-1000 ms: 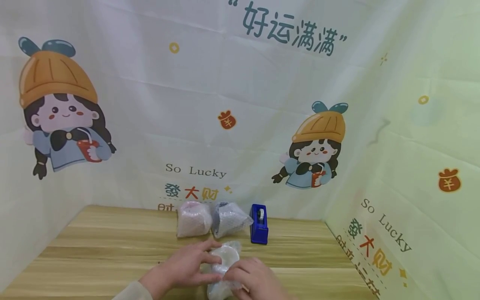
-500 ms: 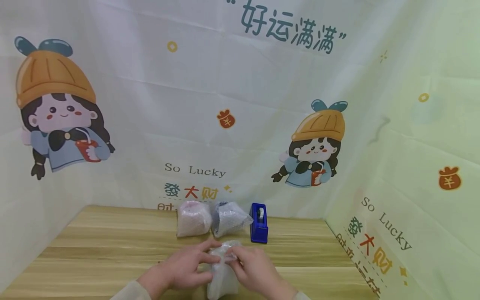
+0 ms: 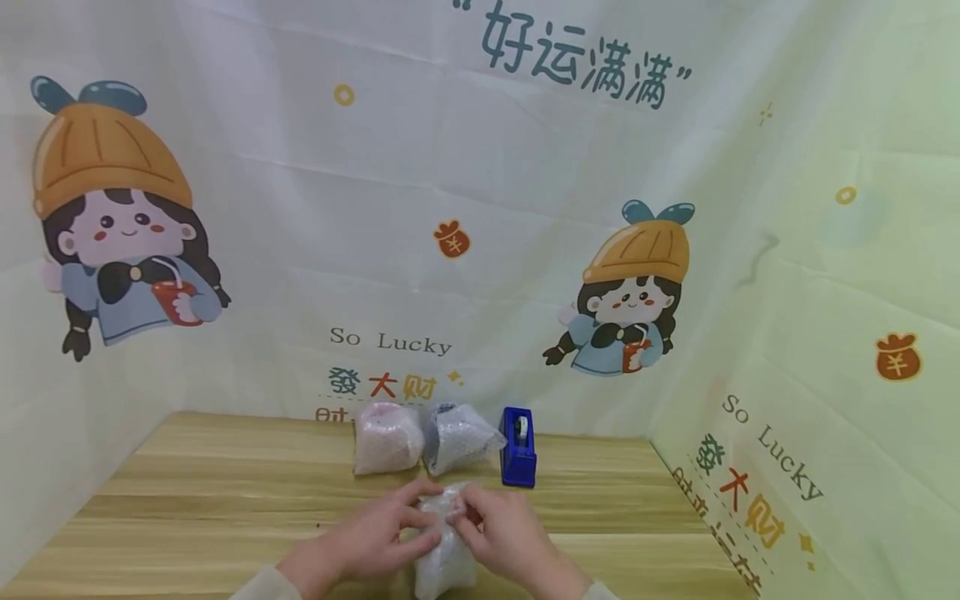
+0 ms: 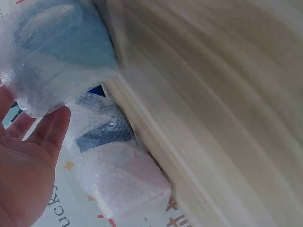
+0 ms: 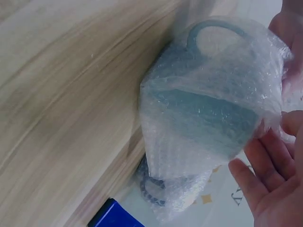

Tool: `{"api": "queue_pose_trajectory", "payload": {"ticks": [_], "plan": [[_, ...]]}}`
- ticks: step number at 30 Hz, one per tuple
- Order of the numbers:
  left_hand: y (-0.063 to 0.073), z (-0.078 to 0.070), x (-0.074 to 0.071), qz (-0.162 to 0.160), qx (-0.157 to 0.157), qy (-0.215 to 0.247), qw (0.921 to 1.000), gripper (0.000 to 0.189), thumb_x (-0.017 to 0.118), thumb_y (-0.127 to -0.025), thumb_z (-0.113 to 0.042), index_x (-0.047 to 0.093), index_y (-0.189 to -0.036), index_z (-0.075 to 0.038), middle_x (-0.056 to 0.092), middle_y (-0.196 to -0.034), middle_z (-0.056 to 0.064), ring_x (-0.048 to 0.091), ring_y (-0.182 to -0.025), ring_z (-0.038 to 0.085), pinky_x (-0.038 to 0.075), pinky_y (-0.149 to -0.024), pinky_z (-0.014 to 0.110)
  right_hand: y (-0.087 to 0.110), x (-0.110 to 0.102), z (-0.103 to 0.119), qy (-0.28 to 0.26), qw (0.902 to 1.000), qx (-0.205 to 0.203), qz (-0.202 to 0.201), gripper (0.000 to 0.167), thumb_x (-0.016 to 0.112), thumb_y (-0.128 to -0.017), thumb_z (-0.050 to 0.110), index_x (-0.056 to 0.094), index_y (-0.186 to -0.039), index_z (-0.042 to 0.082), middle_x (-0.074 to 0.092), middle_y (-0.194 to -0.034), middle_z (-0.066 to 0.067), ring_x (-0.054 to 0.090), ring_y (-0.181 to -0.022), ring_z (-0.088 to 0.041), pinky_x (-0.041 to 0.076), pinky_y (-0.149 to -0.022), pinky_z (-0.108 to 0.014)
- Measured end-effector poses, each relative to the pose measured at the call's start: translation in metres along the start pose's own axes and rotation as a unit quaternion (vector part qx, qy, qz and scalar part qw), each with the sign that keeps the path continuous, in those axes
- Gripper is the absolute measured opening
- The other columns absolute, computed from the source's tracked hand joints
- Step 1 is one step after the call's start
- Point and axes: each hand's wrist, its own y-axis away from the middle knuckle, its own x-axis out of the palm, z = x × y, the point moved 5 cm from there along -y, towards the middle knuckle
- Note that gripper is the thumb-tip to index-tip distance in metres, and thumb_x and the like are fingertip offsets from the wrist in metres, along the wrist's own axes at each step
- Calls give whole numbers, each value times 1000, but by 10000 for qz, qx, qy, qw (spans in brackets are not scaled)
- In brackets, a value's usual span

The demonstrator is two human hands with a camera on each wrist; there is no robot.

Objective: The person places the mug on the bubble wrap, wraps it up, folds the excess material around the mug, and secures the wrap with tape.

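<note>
A blue-green mug [image 5: 203,123] with a handle shows through clear bubble wrap [image 3: 444,568] and stands on the table in front of me. My left hand [image 3: 375,532] holds its left side, with fingers spread over the wrapped end; in the left wrist view those fingertips [image 4: 59,116] touch the plastic. From the right, my right hand [image 3: 513,533] pinches the wrap at the top between thumb and fingers. In the head view both hands partly cover the mug.
Behind the hands stand two more bubble-wrapped items, one pinkish [image 3: 387,440] and one with dark blue [image 3: 459,440]. A blue tape dispenser [image 3: 519,450] is right of them. Printed cloth [image 3: 480,167] hangs around the wooden table [image 3: 187,492].
My right hand has moved away from me, bringing a flap of bubble wrap over the mug's round pale end, which is now covered. The left hand has stayed nearly in place.
</note>
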Motion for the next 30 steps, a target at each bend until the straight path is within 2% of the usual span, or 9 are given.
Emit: {"api": "queue_pose_trajectory", "payload": {"ticks": [3, 6, 10, 12, 15, 20, 24, 28, 30], "plan": [[1, 1, 1, -134, 48, 67, 9999, 37, 62, -111, -44, 84, -125, -18, 64, -150, 7, 69, -127, 30, 62, -101, 43, 6, -2, 0, -62, 9999, 75, -118, 28, 86, -95, 17, 60, -103, 12, 66, -87, 3, 61, -79, -4, 52, -70, -17], [2, 0, 1, -193, 93, 104, 9997, 35, 63, -111, -42, 85, -122, -18, 64, -149, 7, 69, -127, 29, 62, -101, 42, 13, -6, 6, 485, 9951, -688, -512, 37, 93, -88, 21, 63, -108, 12, 65, -101, 2, 63, -91, -11, 56, -81, -24], [2, -1, 0, -186, 128, 194, 9996, 34, 64, -111, -40, 86, -120, -15, 65, -148, 9, 69, -126, 30, 62, -99, 39, 25, -9, 12, 1667, 9658, -1874, -662, 46, 96, -84, 41, 78, -119, 17, 76, -120, 3, 69, -109, -14, 58, -94, -31], [2, -1, -1, -128, 90, 219, 9996, 35, 63, -111, -41, 85, -120, -15, 64, -150, 10, 68, -127, 32, 61, -100, 40, 30, -6, 12, 2057, 9552, -2074, -470, 55, 91, -86, 54, 78, -126, 17, 78, -124, 5, 70, -113, -13, 58, -98, -32], [2, -1, -1, -19, -20, 235, 9997, 36, 62, -111, -43, 83, -123, -16, 63, -154, 10, 67, -132, 36, 60, -105, 45, 34, -2, 9, 2322, 9502, -2066, -212, 57, 83, -91, 63, 77, -128, 19, 78, -122, 9, 69, -113, -11, 56, -98, -32], [1, 1, -4, -108, -132, 256, 9995, 44, 67, -109, -45, 68, -139, -13, 71, -144, 9, 71, -129, 33, 61, -105, 49, 31, 2, 4, 1776, 9721, -1525, 180, 49, 80, -94, 58, 77, -125, 20, 73, -124, 5, 66, -119, -15, 56, -104, -36], [1, 0, -6, -174, 54, 151, 9997, 37, 68, -108, -42, 72, -135, -17, 73, -143, 11, 72, -127, 33, 62, -104, 48, 29, 5, -4, 613, 9920, -288, 1063, 48, 75, -98, 56, 77, -131, 22, 61, -150, -12, 58, -140, -33, 55, -113, -52], [1, -1, -5, 30, 154, -206, 9997, 37, 63, -111, -44, 81, -131, -18, 66, -155, 13, 68, -136, 39, 59, -110, 52, 29, 8, -12, -635, 9756, 1091, 1798, 46, 74, -99, 55, 76, -134, 26, 42, -170, -25, 46, -155, -48, 51, -117, -66], [1, -2, -4, 135, 107, -307, 9994, 42, 62, -111, -47, 79, -135, -17, 64, -158, 13, 67, -137, 41, 58, -111, 54, 29, 9, -14, -938, 9675, 1366, 1910, 43, 76, -98, 53, 77, -132, 26, 40, -172, -27, 44, -156, -50, 50, -117, -68]]}}
